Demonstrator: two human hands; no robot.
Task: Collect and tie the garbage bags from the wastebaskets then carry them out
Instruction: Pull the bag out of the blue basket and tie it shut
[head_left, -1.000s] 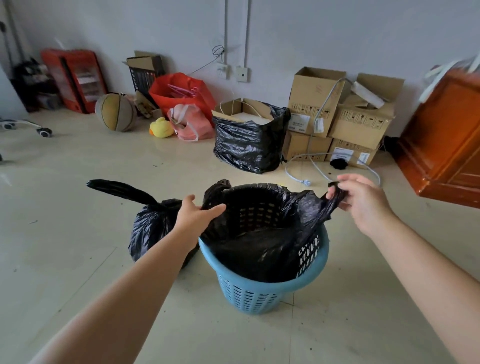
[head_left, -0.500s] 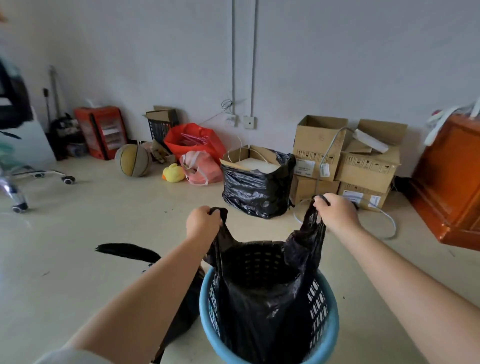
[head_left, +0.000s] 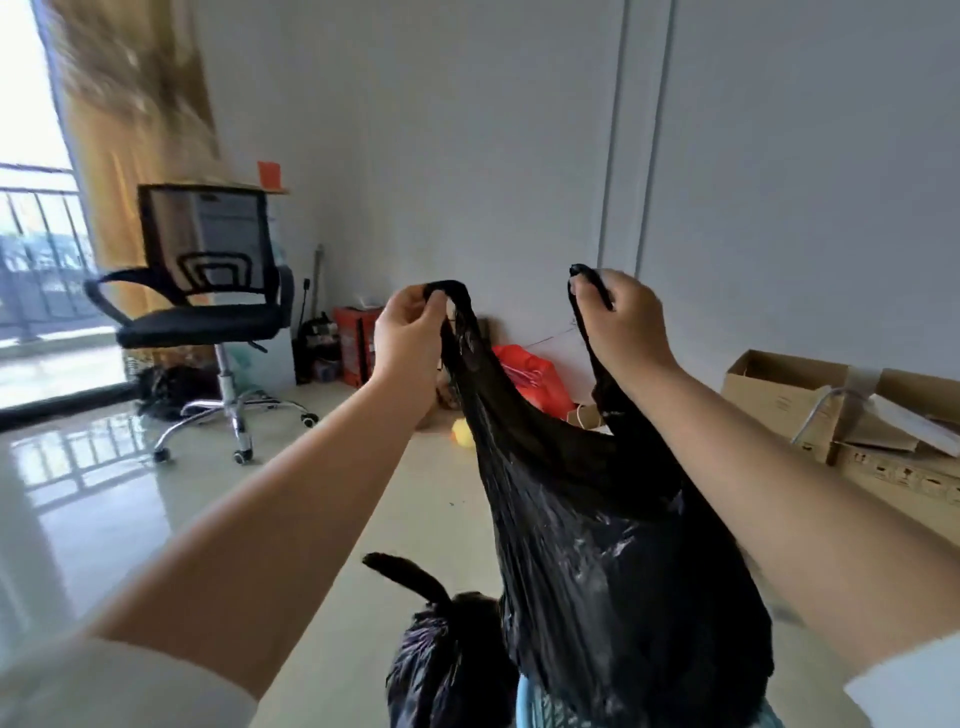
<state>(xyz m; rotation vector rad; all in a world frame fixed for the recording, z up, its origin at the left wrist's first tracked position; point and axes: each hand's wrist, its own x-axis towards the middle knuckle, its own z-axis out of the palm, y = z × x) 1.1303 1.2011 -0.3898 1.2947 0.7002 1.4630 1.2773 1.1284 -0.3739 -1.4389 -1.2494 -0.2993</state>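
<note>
A black garbage bag (head_left: 608, 561) hangs stretched between my raised hands. My left hand (head_left: 408, 338) grips its left handle loop. My right hand (head_left: 623, 325) grips its right handle loop. The bag's bottom reaches down to the blue wastebasket (head_left: 540, 712), of which only a sliver of rim shows at the frame's bottom edge. A second black bag (head_left: 447, 660), tied with a tail sticking up, sits on the floor just left of the basket.
A black office chair (head_left: 208, 306) on casters stands at the left by a balcony door. Cardboard boxes (head_left: 841, 410) line the wall at right. A red bag (head_left: 535, 382), a yellow toy (head_left: 462, 434) and a red heater (head_left: 356, 343) lie along the far wall.
Both hands have lifted the bag's handles much higher, pulling the bag up out of the blue wastebasket. The view has tilted up and swung left, bringing the chair into sight.
</note>
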